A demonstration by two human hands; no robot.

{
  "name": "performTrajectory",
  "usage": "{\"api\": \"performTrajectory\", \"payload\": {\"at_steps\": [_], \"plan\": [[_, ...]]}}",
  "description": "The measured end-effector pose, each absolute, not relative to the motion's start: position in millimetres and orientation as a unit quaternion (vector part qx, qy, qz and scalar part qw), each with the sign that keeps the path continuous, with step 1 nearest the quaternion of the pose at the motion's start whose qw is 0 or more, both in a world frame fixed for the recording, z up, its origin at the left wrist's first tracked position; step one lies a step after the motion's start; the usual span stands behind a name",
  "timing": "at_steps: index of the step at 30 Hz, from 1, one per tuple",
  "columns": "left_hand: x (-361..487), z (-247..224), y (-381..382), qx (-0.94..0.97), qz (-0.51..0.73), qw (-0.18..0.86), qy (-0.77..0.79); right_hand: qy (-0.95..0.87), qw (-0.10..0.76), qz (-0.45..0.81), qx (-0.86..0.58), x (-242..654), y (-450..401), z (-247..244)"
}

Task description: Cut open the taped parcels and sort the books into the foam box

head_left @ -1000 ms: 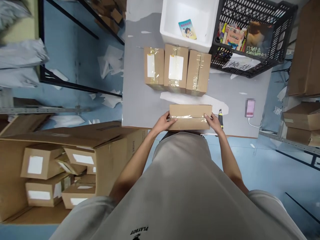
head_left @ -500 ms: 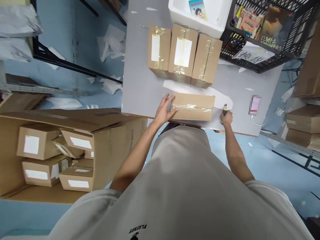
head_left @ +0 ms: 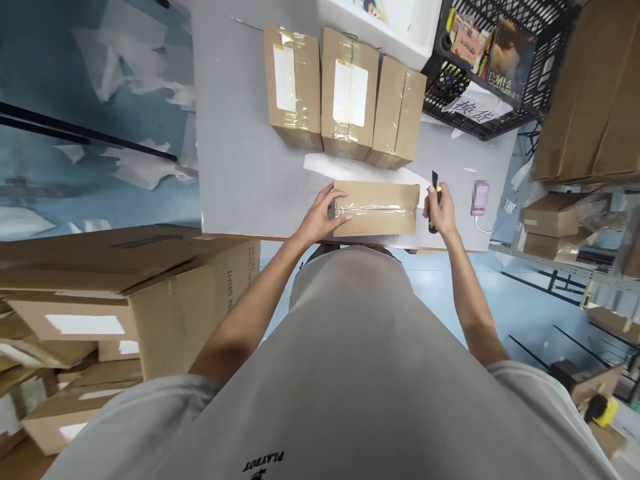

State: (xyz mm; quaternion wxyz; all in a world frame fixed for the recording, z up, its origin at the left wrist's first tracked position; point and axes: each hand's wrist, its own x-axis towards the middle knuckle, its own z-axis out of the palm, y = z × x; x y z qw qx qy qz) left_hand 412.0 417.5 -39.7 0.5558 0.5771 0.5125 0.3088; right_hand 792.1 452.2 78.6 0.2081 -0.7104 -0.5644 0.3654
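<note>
- Currently, a long, flat brown cardboard box point(head_left: 376, 209), sealed lengthwise with clear shiny tape, is seen lying near the front edge of a grey table point(head_left: 240, 167), directly before the person's body.
- Its left end is touched by the left hand point(head_left: 319, 217); thumb and fingers are spread apart over the top there, and whether any fingers are tucked beneath cannot be told.
- A slim black-and-yellow utility knife point(head_left: 435, 179) is gripped in the right hand point(head_left: 443, 210), with the fingers closed around the handle and the black tip pointed away from the body.
- The knife is held just beside the box's right end, apart from the tape.
- Beyond the box, three upright brown cardboard cartons point(head_left: 350, 143) are lined up side by side; white paper labels point(head_left: 350, 93) are borne by the left and middle ones.
- Behind them, a white plastic bin point(head_left: 400, 47) is partly cut off by the frame, and a black latticed plastic crate point(head_left: 523, 108) filled with colourful books point(head_left: 507, 60) is placed at its right.
- To the right of the knife, a pink-screened phone point(head_left: 480, 198) is laid flat, joined to a white cable point(head_left: 481, 229).
</note>
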Motion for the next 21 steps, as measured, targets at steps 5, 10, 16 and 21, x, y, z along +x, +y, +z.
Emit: {"api": "performTrajectory", "payload": {"at_steps": [5, 10, 16, 21], "plan": [[410.1, -51.9, 421.1, 0.599, 0.315, 0.555, 0.484, -0.722, 0.007, 0.377, -0.58, 694.7, 452.2, 115.2], [414.1, -62.4, 417.3, 0.6, 0.329, 0.56, 0.466, -0.806, -0.199, 0.295, -0.473, 648.5, 453.8, 105.9], [421.8, -75.2, 415.3, 0.594, 0.348, 0.565, 0.456, -0.811, -0.253, 0.261, -0.459, 639.3, 461.2, 100.2], [421.9, -76.8, 416.8, 0.607, 0.346, 0.552, 0.455, -0.814, -0.285, 0.241, -0.445, 630.4, 466.8, 96.9]]}}
